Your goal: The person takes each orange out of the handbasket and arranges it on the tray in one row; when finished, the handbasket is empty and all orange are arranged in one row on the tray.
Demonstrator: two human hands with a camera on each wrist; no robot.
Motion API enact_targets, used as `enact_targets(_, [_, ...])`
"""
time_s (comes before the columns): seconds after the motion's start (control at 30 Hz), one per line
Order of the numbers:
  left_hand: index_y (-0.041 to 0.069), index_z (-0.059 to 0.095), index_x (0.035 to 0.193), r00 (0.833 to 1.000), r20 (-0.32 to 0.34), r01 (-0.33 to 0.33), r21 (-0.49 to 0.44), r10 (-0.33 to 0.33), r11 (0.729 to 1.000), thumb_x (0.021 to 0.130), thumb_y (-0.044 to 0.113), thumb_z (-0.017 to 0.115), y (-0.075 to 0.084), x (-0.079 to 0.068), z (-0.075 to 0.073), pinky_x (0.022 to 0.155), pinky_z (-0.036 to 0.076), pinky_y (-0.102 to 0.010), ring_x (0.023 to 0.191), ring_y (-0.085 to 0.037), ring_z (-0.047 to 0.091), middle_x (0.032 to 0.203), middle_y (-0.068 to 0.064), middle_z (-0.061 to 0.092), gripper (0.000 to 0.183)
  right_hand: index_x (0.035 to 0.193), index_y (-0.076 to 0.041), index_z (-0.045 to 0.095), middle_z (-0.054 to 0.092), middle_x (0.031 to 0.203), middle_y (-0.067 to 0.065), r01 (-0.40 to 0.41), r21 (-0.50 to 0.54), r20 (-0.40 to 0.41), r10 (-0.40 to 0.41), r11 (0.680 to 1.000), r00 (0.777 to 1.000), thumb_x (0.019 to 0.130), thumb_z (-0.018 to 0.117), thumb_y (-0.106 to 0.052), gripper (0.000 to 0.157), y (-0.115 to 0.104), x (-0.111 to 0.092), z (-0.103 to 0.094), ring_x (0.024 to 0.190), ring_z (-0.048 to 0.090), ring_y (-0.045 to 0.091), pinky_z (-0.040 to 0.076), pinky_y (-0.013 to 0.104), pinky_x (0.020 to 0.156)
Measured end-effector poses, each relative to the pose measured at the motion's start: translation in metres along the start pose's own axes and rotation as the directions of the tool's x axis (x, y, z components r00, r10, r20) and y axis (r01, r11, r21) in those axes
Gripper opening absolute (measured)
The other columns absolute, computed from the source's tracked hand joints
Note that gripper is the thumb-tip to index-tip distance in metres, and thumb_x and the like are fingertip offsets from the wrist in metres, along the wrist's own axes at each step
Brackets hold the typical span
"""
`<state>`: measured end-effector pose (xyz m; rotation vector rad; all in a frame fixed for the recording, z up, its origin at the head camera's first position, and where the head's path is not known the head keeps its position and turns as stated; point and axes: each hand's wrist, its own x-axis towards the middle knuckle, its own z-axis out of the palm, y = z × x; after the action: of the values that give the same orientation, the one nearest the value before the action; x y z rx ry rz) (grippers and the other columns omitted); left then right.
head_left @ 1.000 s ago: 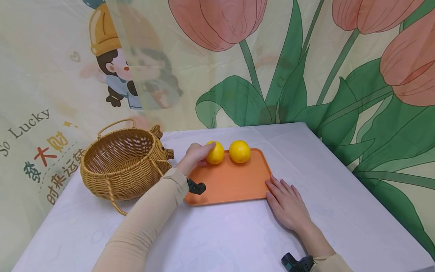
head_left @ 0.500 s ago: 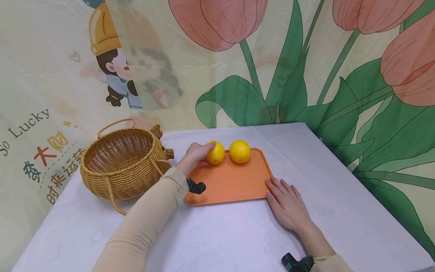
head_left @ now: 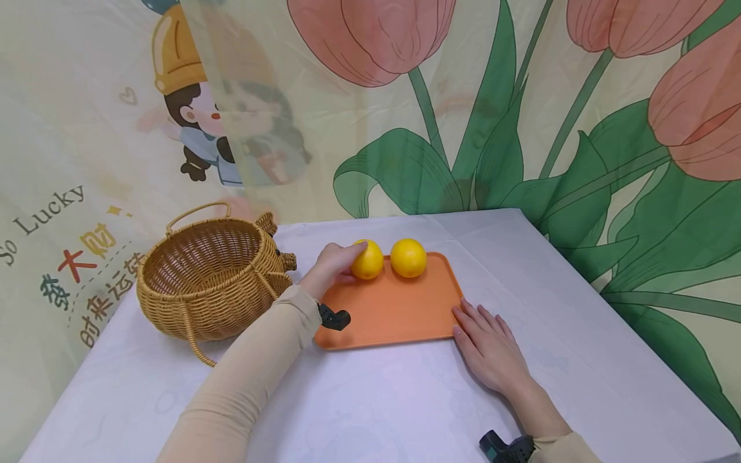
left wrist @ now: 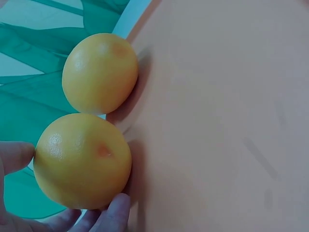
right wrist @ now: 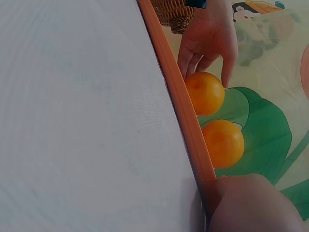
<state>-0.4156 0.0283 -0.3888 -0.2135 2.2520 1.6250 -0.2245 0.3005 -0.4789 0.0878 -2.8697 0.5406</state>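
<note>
Two yellow-orange oranges sit side by side along the back of an orange rectangular tray [head_left: 393, 315]. My left hand [head_left: 334, 265] reaches over the tray's left part and holds the left orange [head_left: 368, 260] between thumb and fingers. In the left wrist view, the thumb touches one side of this orange [left wrist: 82, 162] and the fingertips curl under its lower side. The right orange [head_left: 408, 258] stands close beside it, untouched by a hand. Flat, with its fingers extended, my right hand [head_left: 489, 347] rests at the tray's right edge.
A woven wicker basket [head_left: 208, 283] with an animal snout and handles stands left of the tray, close to my left forearm. White cloth [head_left: 376, 405] covers the table. A printed curtain with tulips [head_left: 370, 38] hangs right behind the table.
The left orange has shifted very slightly to the right in my left hand's grip. The tray, the other orange and my right hand stay where they were.
</note>
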Motion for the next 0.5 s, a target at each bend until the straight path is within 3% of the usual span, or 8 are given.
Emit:
enact_targets(0.3, [-0.005,0.042,0.143,1.0,-0.012,0.004,0.021,-0.004,1.0,0.096,0.052,0.067,-0.0012,-0.0014,-0.007,0.095,0.056,-0.04,0.107,-0.031,0.055,0.125,-0.015,0.048,0.078,0.155,-0.011,0.046,0.033,0.164,0.01,0.0,0.006,0.008,0.0,1.0,1.0,0.109,0.044,-0.044,0.057,-0.0021,0.001,0.0026,0.15,0.024,0.04,0.009,0.064,0.12])
enact_targets(0.4, [-0.003,0.038,0.149,0.999,-0.032,-0.031,0.09,0.034,0.995,0.095,0.059,0.063,0.0014,-0.0047,-0.0089,0.103,0.049,-0.043,0.12,-0.033,0.051,0.139,-0.017,0.047,0.086,0.155,-0.012,0.045,0.032,0.164,0.01,-0.003,0.009,0.018,0.003,1.0,1.0,0.109,0.042,-0.046,0.058,-0.0001,0.001,0.0022,0.15,0.024,0.041,0.009,0.064,0.12])
enact_targets(0.5, [-0.002,0.032,0.156,0.993,-0.044,-0.104,0.178,0.113,0.979,0.095,0.065,0.059,0.0055,-0.0096,-0.0094,0.114,0.038,-0.048,0.138,-0.035,0.042,0.155,-0.019,0.039,0.094,0.156,-0.011,0.045,0.032,0.164,0.011,-0.013,0.021,0.023,0.013,1.0,1.0,0.109,0.041,-0.046,0.058,0.0049,-0.0003,0.0011,0.15,0.024,0.042,0.009,0.064,0.12])
